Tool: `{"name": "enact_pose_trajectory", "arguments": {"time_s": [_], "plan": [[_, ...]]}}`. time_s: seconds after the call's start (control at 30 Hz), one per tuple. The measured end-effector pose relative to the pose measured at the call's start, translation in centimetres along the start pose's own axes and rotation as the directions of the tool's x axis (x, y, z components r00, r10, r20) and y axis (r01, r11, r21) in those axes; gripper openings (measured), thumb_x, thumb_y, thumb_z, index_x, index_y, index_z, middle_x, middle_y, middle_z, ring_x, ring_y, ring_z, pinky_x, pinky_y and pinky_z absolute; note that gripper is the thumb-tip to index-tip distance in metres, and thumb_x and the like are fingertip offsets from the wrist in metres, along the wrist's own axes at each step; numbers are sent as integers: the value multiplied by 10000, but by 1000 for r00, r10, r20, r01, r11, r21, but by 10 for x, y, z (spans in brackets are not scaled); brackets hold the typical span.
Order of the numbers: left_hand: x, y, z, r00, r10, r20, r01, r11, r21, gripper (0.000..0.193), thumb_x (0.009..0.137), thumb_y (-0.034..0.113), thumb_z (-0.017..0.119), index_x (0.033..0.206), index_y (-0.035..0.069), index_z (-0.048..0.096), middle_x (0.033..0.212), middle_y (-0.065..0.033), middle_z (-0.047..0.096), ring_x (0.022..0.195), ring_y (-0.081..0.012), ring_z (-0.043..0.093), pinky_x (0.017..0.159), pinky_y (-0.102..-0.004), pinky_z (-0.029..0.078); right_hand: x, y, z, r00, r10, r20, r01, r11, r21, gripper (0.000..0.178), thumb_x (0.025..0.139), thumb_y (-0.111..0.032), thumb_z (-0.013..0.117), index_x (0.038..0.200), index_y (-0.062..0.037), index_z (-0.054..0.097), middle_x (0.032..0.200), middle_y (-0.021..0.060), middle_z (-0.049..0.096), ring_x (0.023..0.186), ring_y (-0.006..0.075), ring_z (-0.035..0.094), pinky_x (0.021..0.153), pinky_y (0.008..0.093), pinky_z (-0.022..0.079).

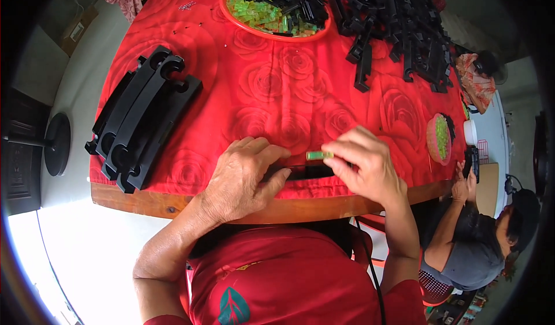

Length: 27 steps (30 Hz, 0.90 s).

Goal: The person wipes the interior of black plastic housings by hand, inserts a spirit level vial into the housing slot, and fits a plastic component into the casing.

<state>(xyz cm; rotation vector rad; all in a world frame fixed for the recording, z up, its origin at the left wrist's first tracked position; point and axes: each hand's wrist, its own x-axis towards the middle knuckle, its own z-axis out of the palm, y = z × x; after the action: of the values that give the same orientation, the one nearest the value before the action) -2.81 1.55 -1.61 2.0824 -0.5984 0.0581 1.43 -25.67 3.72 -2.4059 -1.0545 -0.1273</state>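
A dark black plastic piece [315, 171] lies near the table's front edge, between my two hands. My left hand [245, 175] is curled round its left end, with thumb and fingers on either side of it. In a pinch of thumb and fingertips, my right hand [364, 162] has a small clear green piece [317, 155], shaped like a short tube or block, just above the black piece. The right hand partly hides the black piece's right end.
Long black parts [147, 114] are stacked at the left. A red-rimmed tray [260, 32] of green and black small pieces stands at the back, beside a heap of black parts [399, 24]. A pink basket [432, 140] sits right, near another person [474, 244] handling something black.
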Motion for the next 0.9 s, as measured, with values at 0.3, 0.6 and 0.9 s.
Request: {"name": "enact_pose_trajectory", "arguments": {"time_s": [0.3,0.6,0.9], "plan": [[-4,10,1,1000,-15,2,15,999,-46,382,848,57,784,1228,53,739,1094,-154,690,1026,-333,660,887,-448,525,-15,-30,9,998,-24,51,30,991,-132,287,797,-66,865,1065,-16,774,896,60,670,795,232,636,631,368,541],[1,14,7,997,61,-43,-57,995,83,191,835,144,842,1008,90,782,1139,-90,670,1028,-293,633,884,-430,497,-19,-31,27,999,-31,-40,27,995,-96,343,790,-34,866,1119,-12,770,923,76,691,785,241,645,645,368,546],[2,15,2,998,6,-67,-9,999,-40,257,866,111,828,1094,22,754,1092,-146,695,1025,-326,666,909,-431,523,-21,-24,32,995,18,-101,-10,997,82,254,801,-37,854,1043,-49,779,910,56,720,787,245,680,650,364,565]]}}
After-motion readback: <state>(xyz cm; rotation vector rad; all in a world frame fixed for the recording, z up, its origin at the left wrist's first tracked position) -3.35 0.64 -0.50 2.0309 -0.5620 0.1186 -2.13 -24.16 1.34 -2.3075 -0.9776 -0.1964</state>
